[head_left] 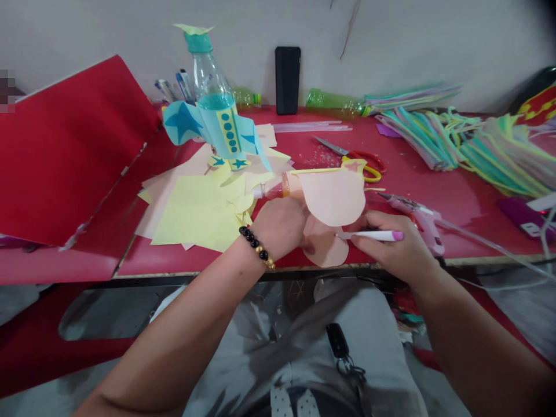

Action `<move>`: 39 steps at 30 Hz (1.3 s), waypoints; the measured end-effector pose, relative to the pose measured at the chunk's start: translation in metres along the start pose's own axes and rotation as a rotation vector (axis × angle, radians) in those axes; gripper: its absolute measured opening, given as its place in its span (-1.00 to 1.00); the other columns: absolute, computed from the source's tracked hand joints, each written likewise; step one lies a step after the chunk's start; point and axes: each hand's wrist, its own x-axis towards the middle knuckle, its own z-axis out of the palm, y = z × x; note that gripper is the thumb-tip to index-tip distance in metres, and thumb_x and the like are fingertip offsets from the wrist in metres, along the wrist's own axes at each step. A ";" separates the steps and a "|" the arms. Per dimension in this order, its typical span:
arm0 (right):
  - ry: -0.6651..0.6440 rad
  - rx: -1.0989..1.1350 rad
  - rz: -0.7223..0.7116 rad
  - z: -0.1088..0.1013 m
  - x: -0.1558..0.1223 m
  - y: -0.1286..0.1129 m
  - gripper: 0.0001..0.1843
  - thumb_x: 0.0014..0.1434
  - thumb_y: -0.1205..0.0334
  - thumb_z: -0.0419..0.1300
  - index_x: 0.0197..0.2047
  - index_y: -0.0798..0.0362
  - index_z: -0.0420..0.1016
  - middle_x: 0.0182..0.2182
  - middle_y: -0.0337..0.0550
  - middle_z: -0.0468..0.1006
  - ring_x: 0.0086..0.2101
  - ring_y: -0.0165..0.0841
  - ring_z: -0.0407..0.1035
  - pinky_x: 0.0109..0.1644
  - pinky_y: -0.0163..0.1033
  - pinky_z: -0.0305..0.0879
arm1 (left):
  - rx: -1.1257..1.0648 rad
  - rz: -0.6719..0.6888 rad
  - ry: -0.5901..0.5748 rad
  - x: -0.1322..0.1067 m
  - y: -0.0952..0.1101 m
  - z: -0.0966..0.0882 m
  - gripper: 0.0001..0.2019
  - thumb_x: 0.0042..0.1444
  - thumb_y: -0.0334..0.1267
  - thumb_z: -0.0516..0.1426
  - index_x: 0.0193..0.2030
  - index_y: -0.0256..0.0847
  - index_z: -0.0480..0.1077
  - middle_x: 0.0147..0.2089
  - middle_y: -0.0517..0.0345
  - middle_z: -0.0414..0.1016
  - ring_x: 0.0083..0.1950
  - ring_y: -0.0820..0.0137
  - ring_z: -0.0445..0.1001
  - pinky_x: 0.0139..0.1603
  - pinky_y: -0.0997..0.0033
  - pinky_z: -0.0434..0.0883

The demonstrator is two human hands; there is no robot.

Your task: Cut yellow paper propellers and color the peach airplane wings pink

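Bottle rocket [212, 110] on paper sheets [191, 211]; scissors [347, 152] right, phone [287, 80] behind, glue gun [417, 220] front right.

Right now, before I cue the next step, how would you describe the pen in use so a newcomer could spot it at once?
On the red table, find the person's right hand near the front edge, beside the pale pink paper shapes. Pinched in that hand is a white pen with a pink end, unlike the other pens, which are bunched at the back by the wall.
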 end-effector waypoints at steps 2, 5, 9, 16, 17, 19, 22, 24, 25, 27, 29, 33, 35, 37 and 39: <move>0.001 0.000 -0.008 0.000 0.000 -0.002 -0.97 0.01 0.33 0.24 -0.44 0.06 0.53 -0.54 -0.26 0.54 -0.55 -0.41 0.35 -0.49 -0.32 0.20 | 0.005 -0.002 0.010 0.000 0.000 0.000 -0.40 -0.17 0.18 0.30 -0.18 -0.36 0.49 -0.27 -0.09 0.55 -0.26 0.17 0.52 -0.32 0.33 0.37; 0.055 0.020 -0.007 0.003 0.001 -0.003 -0.97 0.02 0.30 0.24 -0.42 0.05 0.52 -0.53 -0.25 0.55 -0.52 -0.39 0.35 -0.47 -0.31 0.22 | 0.011 -0.008 0.010 -0.001 0.001 0.000 -0.40 -0.20 0.17 0.32 -0.18 -0.34 0.49 -0.29 -0.06 0.55 -0.26 0.19 0.53 -0.32 0.35 0.37; 0.101 0.033 0.012 0.010 0.004 0.001 -0.90 0.01 0.31 0.25 -0.33 0.05 0.56 -0.45 -0.20 0.59 -0.47 -0.34 0.40 -0.45 -0.28 0.24 | -0.002 -0.002 0.025 -0.001 0.001 0.000 -0.40 -0.17 0.18 0.30 -0.18 -0.33 0.49 -0.29 -0.07 0.55 -0.28 0.18 0.52 -0.35 0.34 0.37; 0.055 0.063 0.038 0.010 0.006 0.004 -0.85 0.01 0.32 0.25 -0.29 0.08 0.58 -0.42 -0.18 0.61 -0.44 -0.32 0.43 -0.41 -0.28 0.26 | 0.000 -0.005 0.018 -0.001 0.002 -0.001 -0.40 -0.19 0.14 0.33 -0.16 -0.35 0.49 -0.28 -0.08 0.55 -0.28 0.16 0.53 -0.34 0.31 0.37; 0.044 0.056 0.038 0.008 0.005 0.003 -0.87 0.00 0.32 0.25 -0.32 0.09 0.58 -0.45 -0.19 0.60 -0.46 -0.34 0.41 -0.44 -0.28 0.25 | -0.004 0.000 0.024 -0.001 0.002 -0.001 -0.39 -0.20 0.13 0.33 -0.14 -0.35 0.49 -0.27 -0.08 0.56 -0.27 0.15 0.53 -0.33 0.31 0.38; 0.025 0.033 0.039 0.005 0.005 0.002 -0.92 -0.02 0.32 0.25 -0.38 0.08 0.56 -0.52 -0.23 0.57 -0.51 -0.37 0.37 -0.48 -0.30 0.21 | -0.009 0.004 0.032 -0.001 0.001 0.000 -0.37 -0.20 0.14 0.33 -0.11 -0.35 0.48 -0.26 -0.09 0.56 -0.26 0.14 0.53 -0.33 0.30 0.38; 0.014 0.009 0.032 0.001 0.004 -0.001 -0.95 -0.05 0.37 0.25 -0.43 0.07 0.54 -0.56 -0.27 0.53 -0.54 -0.39 0.34 -0.50 -0.31 0.19 | -0.001 0.005 0.020 0.000 0.000 0.001 -0.38 -0.19 0.16 0.32 -0.15 -0.36 0.49 -0.27 -0.11 0.55 -0.26 0.14 0.53 -0.33 0.30 0.37; 0.043 0.030 0.018 0.001 0.004 -0.003 -0.94 -0.03 0.37 0.25 -0.41 0.06 0.53 -0.52 -0.25 0.55 -0.52 -0.38 0.36 -0.49 -0.30 0.21 | -0.004 0.005 0.009 0.000 0.000 0.001 -0.39 -0.16 0.17 0.30 -0.16 -0.36 0.49 -0.28 -0.11 0.55 -0.27 0.15 0.53 -0.34 0.31 0.37; 0.072 0.053 0.008 0.003 0.004 -0.004 -0.94 0.00 0.36 0.24 -0.39 0.05 0.53 -0.49 -0.23 0.56 -0.50 -0.37 0.37 -0.48 -0.29 0.22 | -0.011 0.006 0.006 0.001 -0.001 0.001 -0.40 -0.15 0.17 0.29 -0.15 -0.36 0.48 -0.29 -0.10 0.56 -0.28 0.16 0.53 -0.34 0.32 0.36; 0.133 0.120 -0.019 0.009 0.004 -0.005 -0.92 0.05 0.34 0.22 -0.34 0.01 0.52 -0.43 -0.22 0.57 -0.45 -0.35 0.39 -0.43 -0.28 0.26 | -0.028 0.014 0.017 0.000 -0.001 0.001 -0.42 -0.09 0.17 0.26 -0.13 -0.33 0.47 -0.29 -0.07 0.56 -0.29 0.18 0.53 -0.35 0.32 0.36; 0.194 0.216 -0.056 0.018 0.006 -0.002 -0.89 0.06 0.35 0.22 -0.30 -0.01 0.52 -0.39 -0.23 0.58 -0.39 -0.33 0.43 -0.36 -0.27 0.31 | -0.048 0.026 0.055 0.000 -0.002 0.001 -0.47 -0.03 0.13 0.23 -0.11 -0.31 0.46 -0.26 -0.06 0.56 -0.27 0.19 0.53 -0.34 0.32 0.36; 0.263 0.356 -0.073 0.037 0.010 0.008 -0.86 0.04 0.37 0.23 -0.31 -0.02 0.54 -0.43 -0.26 0.58 -0.37 -0.31 0.46 -0.33 -0.26 0.34 | -0.092 0.008 0.103 -0.003 -0.001 -0.002 -0.57 -0.01 0.03 0.24 -0.10 -0.24 0.45 -0.21 0.01 0.56 -0.19 0.22 0.53 -0.29 0.36 0.37; 0.275 0.358 -0.035 0.043 0.011 0.011 -0.88 0.03 0.36 0.23 -0.33 -0.01 0.54 -0.46 -0.26 0.58 -0.41 -0.32 0.45 -0.37 -0.26 0.33 | -0.097 -0.009 0.094 -0.004 -0.001 -0.004 -0.56 -0.05 0.02 0.26 -0.09 -0.22 0.45 -0.24 0.03 0.57 -0.20 0.21 0.52 -0.31 0.37 0.37; 0.294 0.354 -0.002 0.046 0.011 0.011 -0.87 0.00 0.36 0.24 -0.33 0.00 0.55 -0.45 -0.26 0.59 -0.43 -0.31 0.45 -0.39 -0.26 0.34 | -0.091 -0.006 0.093 -0.004 0.000 -0.005 -0.53 -0.08 0.02 0.27 -0.07 -0.22 0.45 -0.24 0.01 0.56 -0.21 0.20 0.52 -0.33 0.36 0.36; 0.314 0.341 0.008 0.046 0.011 0.010 -0.86 -0.01 0.37 0.25 -0.32 0.00 0.54 -0.45 -0.25 0.60 -0.43 -0.31 0.46 -0.40 -0.26 0.35 | -0.084 0.001 0.099 -0.004 0.000 -0.004 -0.51 -0.06 0.00 0.26 -0.03 -0.23 0.45 -0.21 -0.01 0.56 -0.20 0.20 0.52 -0.32 0.36 0.37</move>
